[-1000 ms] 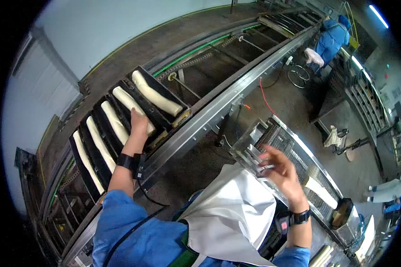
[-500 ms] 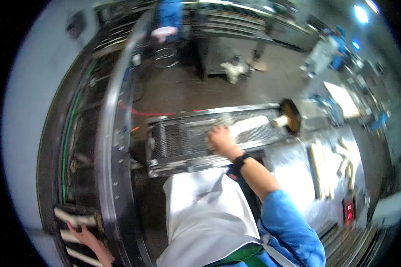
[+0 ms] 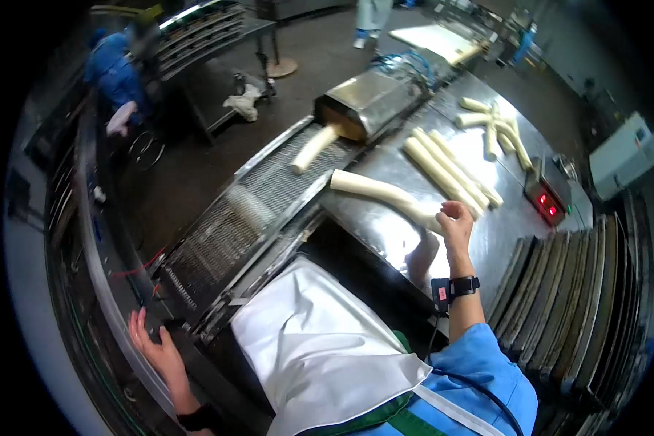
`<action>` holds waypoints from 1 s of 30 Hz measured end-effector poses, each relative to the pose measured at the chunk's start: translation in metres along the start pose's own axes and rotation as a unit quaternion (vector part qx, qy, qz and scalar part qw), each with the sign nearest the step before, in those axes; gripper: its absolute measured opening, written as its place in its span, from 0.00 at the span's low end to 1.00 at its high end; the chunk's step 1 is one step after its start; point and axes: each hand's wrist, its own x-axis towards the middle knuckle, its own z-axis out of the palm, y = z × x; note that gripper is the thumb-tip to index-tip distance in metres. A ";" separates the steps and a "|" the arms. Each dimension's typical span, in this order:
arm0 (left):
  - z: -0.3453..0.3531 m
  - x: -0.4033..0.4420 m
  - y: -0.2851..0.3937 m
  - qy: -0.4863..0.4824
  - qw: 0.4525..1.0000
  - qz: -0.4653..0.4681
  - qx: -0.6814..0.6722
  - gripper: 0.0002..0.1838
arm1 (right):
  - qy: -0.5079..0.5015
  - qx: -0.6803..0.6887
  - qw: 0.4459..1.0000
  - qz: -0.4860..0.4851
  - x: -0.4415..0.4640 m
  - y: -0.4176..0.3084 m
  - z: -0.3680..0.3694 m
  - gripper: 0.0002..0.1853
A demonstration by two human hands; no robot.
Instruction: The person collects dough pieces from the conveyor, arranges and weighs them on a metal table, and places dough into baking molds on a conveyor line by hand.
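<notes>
My right hand is closed at the near end of a long pale dough roll, which lies slantwise over the steel table. The roll's other end reaches the table's edge beside the mesh conveyor. My left hand is empty, fingers spread, near the metal rail at lower left. Another dough roll lies on the mesh belt at the mouth of a metal housing. Several more rolls lie side by side beyond my right hand, with a loose pile behind them.
A box with a red display stands at the table's right. Below it, many dark trays are stacked on edge. A person in blue is at upper left, and another person's legs show at the top. A long rail runs down the left.
The view has swung right, from the trays of dough to the steel table. My left hand has come off the dough in the trays. My right hand has moved from the mesh belt to the table.
</notes>
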 end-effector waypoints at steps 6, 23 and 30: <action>0.078 0.046 0.108 -0.104 0.964 0.244 -0.004 0.24 | 0.004 -0.306 0.923 -0.233 0.032 0.034 -0.013 0.20; 0.225 -0.015 0.311 -0.445 0.743 0.495 -0.070 0.37 | -0.106 0.226 0.968 0.026 0.216 -0.025 -0.175 0.10; 0.263 -0.043 0.376 -0.498 0.694 0.509 0.107 0.51 | 0.239 0.192 0.948 -0.087 0.309 -0.015 -0.277 0.15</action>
